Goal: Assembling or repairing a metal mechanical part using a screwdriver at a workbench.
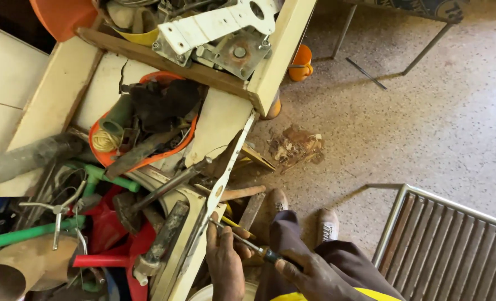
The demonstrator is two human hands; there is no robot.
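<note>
Head view, looking down over the knees at a cluttered shelf unit.

Left hand (224,262): grip closed around the lower part of a long white metal strip (220,187) that runs diagonally up toward the cream shelf frame (284,44). The fingers pinch the strip near one of its holes; the thumb side is hidden, so I cannot tell how firm the hold is.

Right hand (309,274): grip wrapped shut on the handle of a screwdriver (247,243). The shaft points up and left, and its tip meets the strip just above the left-hand fingers. The tip itself is too small to tell whether it sits in a screw head or in a bare hole.

Surroundings: orange basin (104,149) of dark scrap with a ball of twine (106,140), a hammer (147,198) lying across the pile, green pipe (27,234), red plastic funnel-like parts (111,245), a metal grille (446,245) on the terrazzo floor (437,122) at right, an orange cup (301,62) further off.

Judgement on doing this step well: keep the driver in line with the fastener, not slanted, so the tip does not cam out toward the left fingers, which lie very near it. The strip is long and thin and probably springy, so brace it close to the working point, press axially before turning, and turn slowly. Loose clutter beside the strip may snag it if it swings.
</note>
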